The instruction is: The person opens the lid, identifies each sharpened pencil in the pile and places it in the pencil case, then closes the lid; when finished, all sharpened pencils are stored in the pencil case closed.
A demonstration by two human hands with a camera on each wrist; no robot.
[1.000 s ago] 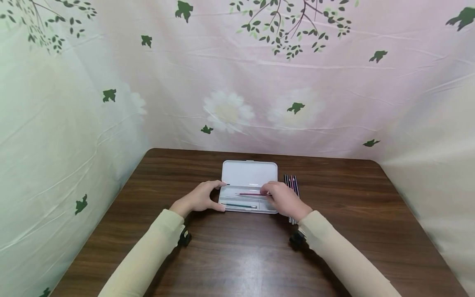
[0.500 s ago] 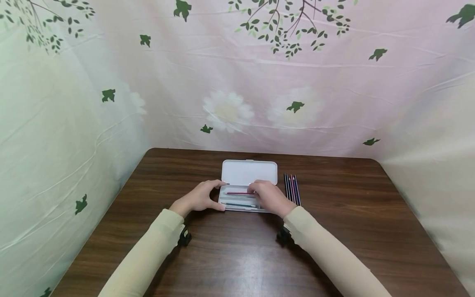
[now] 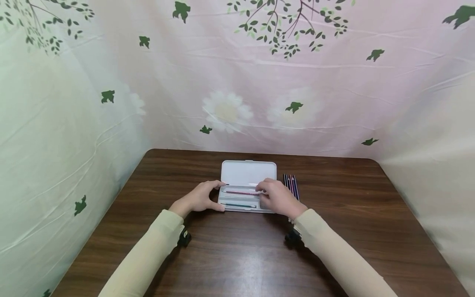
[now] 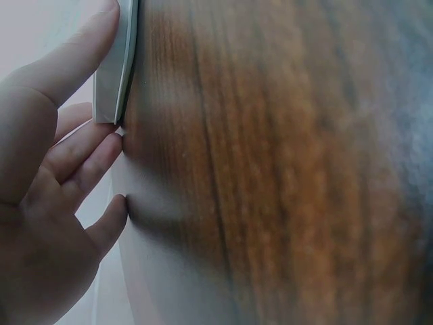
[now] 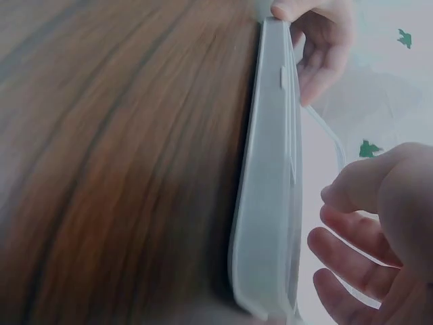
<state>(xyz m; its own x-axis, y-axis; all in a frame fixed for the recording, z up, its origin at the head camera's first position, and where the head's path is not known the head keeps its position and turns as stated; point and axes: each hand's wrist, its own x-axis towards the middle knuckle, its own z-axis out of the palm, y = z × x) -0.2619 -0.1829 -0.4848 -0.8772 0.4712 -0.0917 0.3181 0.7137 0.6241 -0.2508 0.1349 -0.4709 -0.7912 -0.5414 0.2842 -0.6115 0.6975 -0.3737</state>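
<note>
A white pencil case (image 3: 249, 173) lies with its lid raised at the back of the table. In the head view, a red pencil (image 3: 239, 192) lies in its rear compartment and a greenish pencil (image 3: 237, 205) in its front one. My left hand (image 3: 200, 197) holds the case's left end, thumb at the front corner and fingers at the far side. Over the right part of the case is my right hand (image 3: 279, 199), fingers loosely bent. In the right wrist view, no pencil shows between the right hand's fingertips (image 5: 329, 196), which are beside the case's front wall (image 5: 267, 176).
Several dark and red pencils (image 3: 291, 185) lie side by side right of the case, partly hidden by my right hand. The brown wooden table (image 3: 237, 251) meets a printed cloth backdrop (image 3: 230, 140) behind and at both sides.
My right hand carried the red pencil left into the rear compartment, let it go and drew back to the right. The left hand stays at the case's left end.
</note>
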